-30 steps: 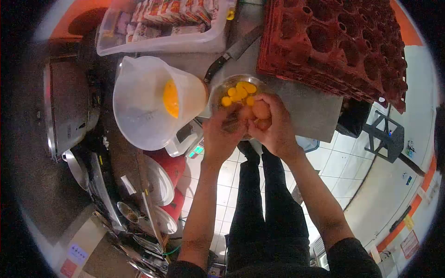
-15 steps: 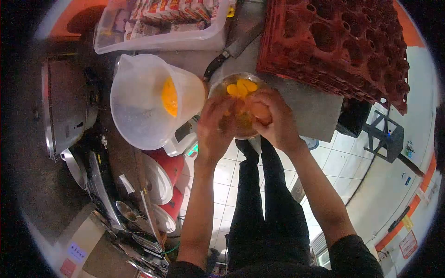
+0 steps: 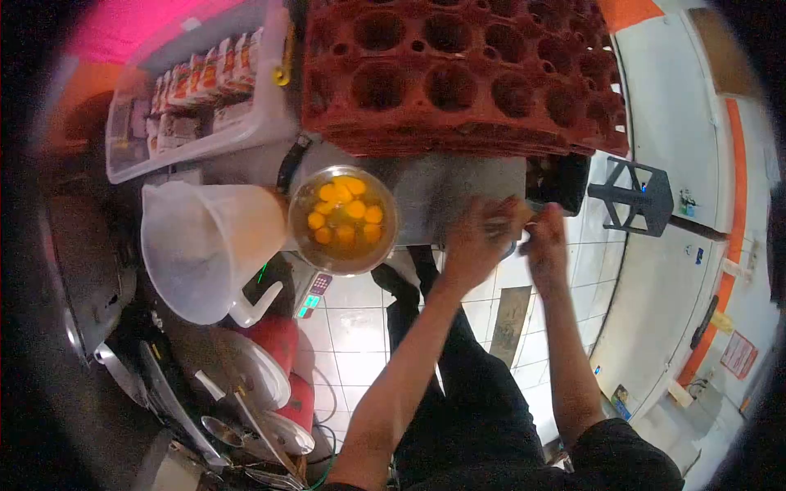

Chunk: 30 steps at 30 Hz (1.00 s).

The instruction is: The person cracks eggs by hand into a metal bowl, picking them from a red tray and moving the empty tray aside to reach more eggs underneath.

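To the right of a metal bowl (image 3: 301,245), my left hand (image 3: 475,254) is held with its fingers curled, smeared by motion. Close beside it, my right hand (image 3: 547,254) is also closed, fingertips drawn in. What either hand holds is too blurred to make out. Both are near the worktop's front right corner, just below a black bin (image 3: 565,184). In the bowl lie several whole egg yolks (image 3: 345,235) in clear egg white. A translucent plastic jug (image 3: 184,254) with a handle stands left of the bowl.
Stacked red egg trays (image 3: 475,135) fill the back of the worktop (image 3: 426,192). A clear tub (image 3: 131,164) of small wrapped packs stands back left, with a dark knife handle (image 3: 292,164) near it. Plates (image 3: 274,376) and pans are at lower left. A dark stool (image 3: 634,196) stands right.
Both hands have moved from above the bowl to the right, by the black bin. The egg seen in my right hand no longer shows. The view has shifted, and the bowl's yolks are now uncovered.
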{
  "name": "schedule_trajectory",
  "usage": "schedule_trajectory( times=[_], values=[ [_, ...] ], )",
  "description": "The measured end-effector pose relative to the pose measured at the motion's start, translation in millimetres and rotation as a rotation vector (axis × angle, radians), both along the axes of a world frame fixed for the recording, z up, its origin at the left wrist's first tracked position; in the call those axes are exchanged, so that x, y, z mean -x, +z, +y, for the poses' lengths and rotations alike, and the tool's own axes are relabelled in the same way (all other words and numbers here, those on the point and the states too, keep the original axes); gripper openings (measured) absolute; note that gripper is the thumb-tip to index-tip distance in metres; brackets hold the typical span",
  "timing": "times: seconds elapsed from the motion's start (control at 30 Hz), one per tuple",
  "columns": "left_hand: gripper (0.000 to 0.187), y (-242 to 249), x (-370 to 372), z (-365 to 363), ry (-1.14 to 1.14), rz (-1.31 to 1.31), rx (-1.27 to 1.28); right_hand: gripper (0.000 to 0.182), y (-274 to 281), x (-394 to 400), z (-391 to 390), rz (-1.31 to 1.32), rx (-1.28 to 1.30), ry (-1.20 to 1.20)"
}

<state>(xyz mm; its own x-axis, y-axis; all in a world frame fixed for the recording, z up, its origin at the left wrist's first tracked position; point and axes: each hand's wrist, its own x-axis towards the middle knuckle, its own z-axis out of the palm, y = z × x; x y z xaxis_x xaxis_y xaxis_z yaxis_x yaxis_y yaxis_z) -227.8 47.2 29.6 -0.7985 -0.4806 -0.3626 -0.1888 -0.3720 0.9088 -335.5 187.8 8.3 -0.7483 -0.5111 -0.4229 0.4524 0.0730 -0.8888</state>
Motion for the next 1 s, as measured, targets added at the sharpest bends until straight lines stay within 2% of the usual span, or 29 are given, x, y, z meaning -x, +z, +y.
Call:
schedule_trajectory(
  times=[0.03, 0.1, 0.13, 0.17, 0.2, 0.23, 0.33, 0.37, 0.4, 0.43, 0.47, 0.5, 0.53, 0.57, 0.6, 0.63, 0.67, 0.73, 0.77, 0.83, 0.97, 1.0],
  values=[
    [0.057, -4, 29, 13, 0.005, 0.161, -0.195, 0.043, 7, 21, 12, -0.016, 0.09, -0.112],
    [0.063, 16, 68, 21, -0.085, 0.018, 0.289, 0.04, 10, 63, 45, 0.052, 0.029, -0.234],
    [0.062, 6, 81, 33, 0.035, 0.056, 0.53, 0.039, 15, 77, 58, 0.057, -0.019, -0.225],
    [0.062, 13, 80, 29, 0.03, 0.059, 0.532, 0.038, 22, 84, 66, 0.058, -0.067, -0.212],
    [0.063, 25, 72, 20, -0.054, 0.044, 0.513, 0.045, 30, 79, 65, 0.121, -0.088, -0.105],
    [0.064, 31, 63, 16, -0.135, 0.018, 0.495, 0.045, 37, 72, 61, 0.104, -0.085, -0.1],
    [0.059, 26, 23, 13, -0.192, 0.018, 0.364, 0.064, 36, 30, 34, 0.112, -0.136, 0.238],
    [0.055, 27, 10, 11, -0.244, 0.033, 0.296, 0.059, 44, 11, 15, 0.102, -0.175, 0.372],
    [0.047, 23, -2, 12, -0.133, 0.075, 0.241, 0.064, 36, -5, 7, 0.074, -0.246, 0.468],
    [0.043, 29, -16, -1, -0.117, 0.0, 0.239, 0.074, 41, -30, -19, 0.108, 0.016, 0.541],
    [0.04, 35, -34, -16, -0.098, -0.074, 0.237, 0.085, 52, -40, -32, -0.14, 0.074, 0.603],
    [0.036, 25, -55, -19, 0.017, -0.066, 0.141, 0.085, 63, -46, -47, -0.152, 0.079, 0.606],
    [0.039, 23, -78, -29, 0.042, -0.099, 0.013, 0.085, 72, -52, -62, -0.098, 0.024, 0.749],
    [0.04, 29, -97, -39, 0.049, -0.211, 0.076, 0.084, 76, -60, -75, -0.037, -0.03, 0.895],
    [0.042, 20, -115, -42, 0.188, -0.132, -0.05, 0.075, 63, -76, -80, 0.105, 0.08, 0.809],
    [0.045, 10, -132, -45, 0.329, -0.049, -0.175, 0.075, 52, -84, -84, 0.099, 0.087, 0.825],
    [0.045, 10, -142, -51, 0.348, -0.051, -0.172, 0.068, 40, -88, -89, -0.041, 0.048, 0.82],
    [0.044, 7, -157, -64, 0.489, -0.018, -0.331, 0.048, 6, -91, -90, -0.338, 0.022, 0.763],
    [0.044, 1, -165, -67, 0.511, -0.013, -0.337, 0.048, 8, -96, -95, -0.338, 0.012, 0.785],
    [0.05, -16, -175, -71, 0.533, -0.029, -0.407, 0.045, 10, -107, -104, 0.055, 0.045, 0.811],
    [0.062, -17, -170, -70, 0.651, 0.025, -0.455, 0.041, 64, -135, -142, 0.218, 0.104, 0.689],
    [0.069, -9, -167, -74, 0.668, 0.101, -0.508, 0.044, 69, -138, -150, 0.448, 0.154, 0.639]
  ],
)
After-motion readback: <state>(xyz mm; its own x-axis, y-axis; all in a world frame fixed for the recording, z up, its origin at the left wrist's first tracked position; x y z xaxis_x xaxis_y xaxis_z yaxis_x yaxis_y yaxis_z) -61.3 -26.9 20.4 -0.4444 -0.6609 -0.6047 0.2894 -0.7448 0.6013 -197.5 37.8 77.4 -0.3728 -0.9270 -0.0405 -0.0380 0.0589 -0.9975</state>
